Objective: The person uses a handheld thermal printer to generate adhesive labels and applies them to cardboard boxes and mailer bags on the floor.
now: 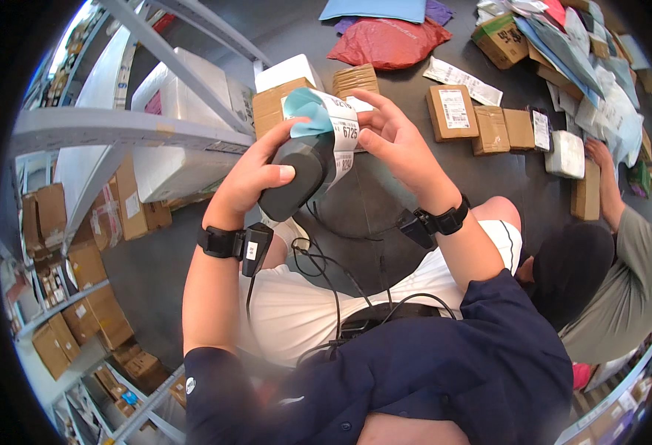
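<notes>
My left hand [253, 172] is wrapped around a dark handheld label printer [298, 178], thumb on its flat side. A strip of white printed labels [345, 130] curls out of it, and light-blue backing paper [310, 114] bends over beside my left fingers. My right hand [387, 130] is at the strip's right edge with index finger and thumb spread. Whether its fingertips touch the strip cannot be told. Just behind the printer are a brown carton [278, 103] and a smaller taped carton [355, 80].
Cartons [452, 114] and a white wrapped parcel [565, 154] form a row at right. A red plastic mailer [387, 44] lies farther back. Metal shelving [137, 128] stands close on my left. A co-worker [620, 278] crouches at right, hand by a parcel pile [609, 111]. Cables [331, 261] hang over my lap.
</notes>
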Available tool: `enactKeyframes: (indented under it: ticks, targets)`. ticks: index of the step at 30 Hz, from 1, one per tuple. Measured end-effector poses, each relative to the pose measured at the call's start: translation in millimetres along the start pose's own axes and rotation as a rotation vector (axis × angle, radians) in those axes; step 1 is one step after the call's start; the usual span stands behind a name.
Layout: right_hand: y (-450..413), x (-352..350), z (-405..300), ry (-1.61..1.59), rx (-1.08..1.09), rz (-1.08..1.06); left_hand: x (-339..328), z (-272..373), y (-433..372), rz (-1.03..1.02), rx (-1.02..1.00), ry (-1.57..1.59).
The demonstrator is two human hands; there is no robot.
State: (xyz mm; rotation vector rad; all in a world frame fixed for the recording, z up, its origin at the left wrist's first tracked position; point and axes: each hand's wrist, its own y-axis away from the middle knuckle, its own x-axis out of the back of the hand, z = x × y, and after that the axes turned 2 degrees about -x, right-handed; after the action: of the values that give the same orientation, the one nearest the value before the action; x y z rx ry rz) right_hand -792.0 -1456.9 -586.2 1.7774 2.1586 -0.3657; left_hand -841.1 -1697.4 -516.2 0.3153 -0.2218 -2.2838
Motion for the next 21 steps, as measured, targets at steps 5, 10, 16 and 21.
enactKeyframes:
  ticks: [5,10,16,21]
  targets:
    - [28,3,-14,-0.106,0.197,0.129,-12,2,-9,-0.053,0.071,-0.248]
    - [50,8,-35,-0.249,0.199,0.154,-21,2,-28,-0.096,0.034,-0.231]
    - [62,9,-47,-0.044,0.118,0.158,-29,3,-44,0.003,-0.053,-0.023]
    - [64,18,-44,0.053,-0.035,0.056,-32,3,-47,-0.016,-0.115,0.11]
